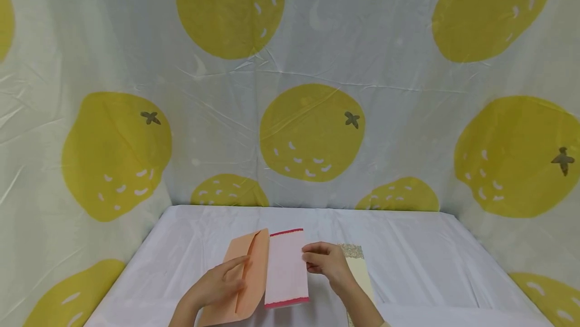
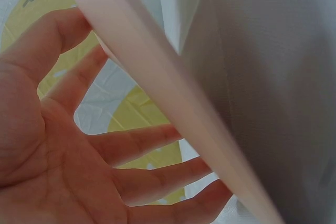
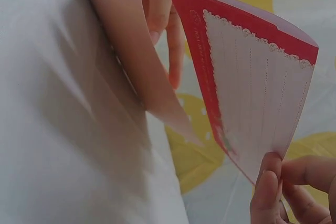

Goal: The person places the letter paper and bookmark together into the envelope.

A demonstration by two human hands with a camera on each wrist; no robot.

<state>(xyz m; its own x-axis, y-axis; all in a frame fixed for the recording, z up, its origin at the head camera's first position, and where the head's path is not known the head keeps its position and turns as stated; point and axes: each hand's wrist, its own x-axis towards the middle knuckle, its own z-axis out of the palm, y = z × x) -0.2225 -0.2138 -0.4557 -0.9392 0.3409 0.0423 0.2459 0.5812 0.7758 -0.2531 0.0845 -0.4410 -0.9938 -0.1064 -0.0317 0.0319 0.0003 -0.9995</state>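
My left hand (image 1: 217, 284) holds a peach-orange envelope (image 1: 256, 279), which stands tilted with its flap side toward me. The left wrist view shows the envelope (image 2: 157, 93) edge-on, with thumb and fingertips on it. Just right of the envelope is a folded letter card (image 1: 286, 269), pale pink with red bands at top and bottom. My right hand (image 1: 331, 266) pinches that card by its right edge. In the right wrist view the card (image 3: 252, 82) shows a lined face with a red border and a lace-like trim.
A cream paper piece (image 1: 360, 269) with a glittery gold lace band lies on the white-covered table (image 1: 421, 261), partly under my right forearm. A white curtain (image 1: 399, 130) with large yellow fruit prints encloses the table at the back and sides.
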